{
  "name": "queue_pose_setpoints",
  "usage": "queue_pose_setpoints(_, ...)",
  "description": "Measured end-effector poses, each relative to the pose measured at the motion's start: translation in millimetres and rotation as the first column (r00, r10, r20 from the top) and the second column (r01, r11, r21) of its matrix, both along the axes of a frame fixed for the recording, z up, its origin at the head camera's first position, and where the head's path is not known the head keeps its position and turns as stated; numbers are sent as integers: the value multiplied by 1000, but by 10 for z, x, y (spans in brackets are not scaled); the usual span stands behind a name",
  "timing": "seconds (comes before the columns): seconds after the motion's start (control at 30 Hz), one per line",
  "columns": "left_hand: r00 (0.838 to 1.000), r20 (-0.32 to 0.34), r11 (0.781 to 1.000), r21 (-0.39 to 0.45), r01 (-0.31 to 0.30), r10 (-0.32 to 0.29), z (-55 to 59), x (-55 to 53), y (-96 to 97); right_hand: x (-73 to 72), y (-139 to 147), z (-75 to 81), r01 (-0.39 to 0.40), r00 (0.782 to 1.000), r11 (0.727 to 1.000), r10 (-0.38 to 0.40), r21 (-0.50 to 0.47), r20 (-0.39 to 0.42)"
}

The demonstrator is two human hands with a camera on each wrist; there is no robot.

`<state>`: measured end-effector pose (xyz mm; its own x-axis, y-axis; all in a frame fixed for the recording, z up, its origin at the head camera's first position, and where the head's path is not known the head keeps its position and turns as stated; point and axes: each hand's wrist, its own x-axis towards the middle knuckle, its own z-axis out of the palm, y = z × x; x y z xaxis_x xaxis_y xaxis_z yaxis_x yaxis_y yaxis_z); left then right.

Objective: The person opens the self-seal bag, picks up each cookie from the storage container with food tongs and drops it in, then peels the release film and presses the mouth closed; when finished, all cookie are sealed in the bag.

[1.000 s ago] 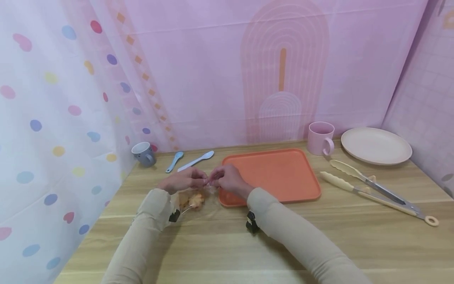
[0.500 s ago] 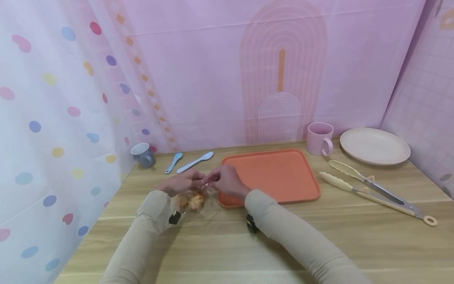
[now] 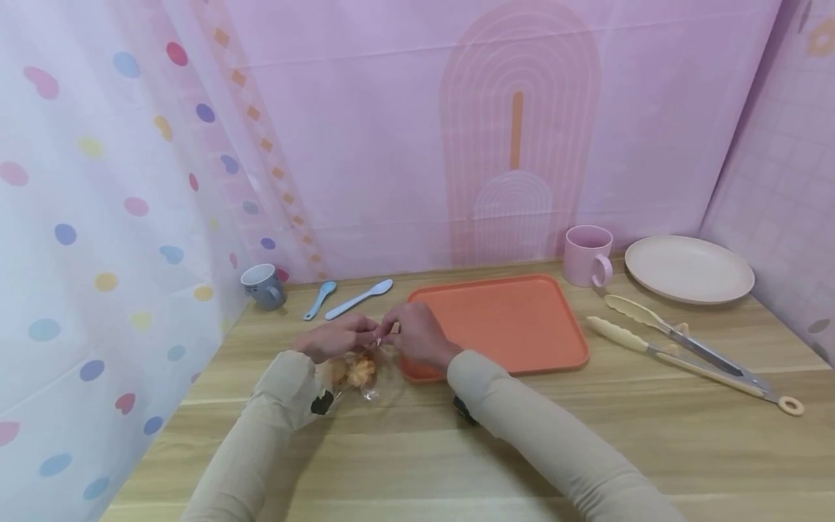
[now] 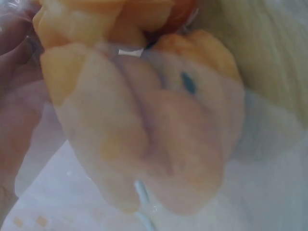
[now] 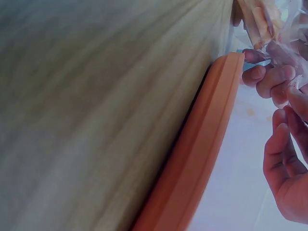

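Note:
A clear plastic bag (image 3: 370,394) with golden, ridged pastry-like pieces (image 3: 360,371) inside hangs low over the wooden table, left of the orange tray. My left hand (image 3: 334,337) grips the gathered top of the bag. Fingertips of my right hand (image 3: 417,333) pinch at that same gathered neck, meeting the left fingertips. Through the film, the left wrist view shows the pieces (image 4: 96,120) large and close. In the right wrist view, my right hand (image 5: 288,178) is beside the left fingers (image 5: 272,79) and the crinkled bag (image 5: 291,31).
An orange tray (image 3: 502,326) lies partly under the right hand. Behind on the left are a grey cup (image 3: 264,288), a small blue spoon (image 3: 321,299) and a longer pale spoon (image 3: 359,299). Rightward stand a pink mug (image 3: 586,257), a beige plate (image 3: 689,268) and tongs (image 3: 691,355).
Both hands stay together at the bag's neck; the right fingers shift slightly there. The bag below has turned a little, its clear lower corner now showing.

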<state>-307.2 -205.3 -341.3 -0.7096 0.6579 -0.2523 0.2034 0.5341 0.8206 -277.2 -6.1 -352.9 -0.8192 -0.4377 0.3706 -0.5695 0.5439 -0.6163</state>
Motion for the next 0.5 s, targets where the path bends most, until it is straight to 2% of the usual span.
queue_pose_setpoints(0.1,1000,-9,1000,-6,-22,22,-3,6,6,3,0,-1,-16,1000,1000,16,4,-14)
queue_pose_setpoints(0.2,997,-5,997,4,-83,83,-8,13,8,-2,-6,-17,-22,1000,1000,22,8,-1)
queue_pose_setpoints(0.3,993,6,993,11,-116,116,-8,19,1,-6,-10,-30,-12,998,999,14,-32,59)
queue_pose_setpoints(0.5,994,-36,995,-12,-103,103,24,11,-40,-22,18,30,68,976,989,-39,-129,213)
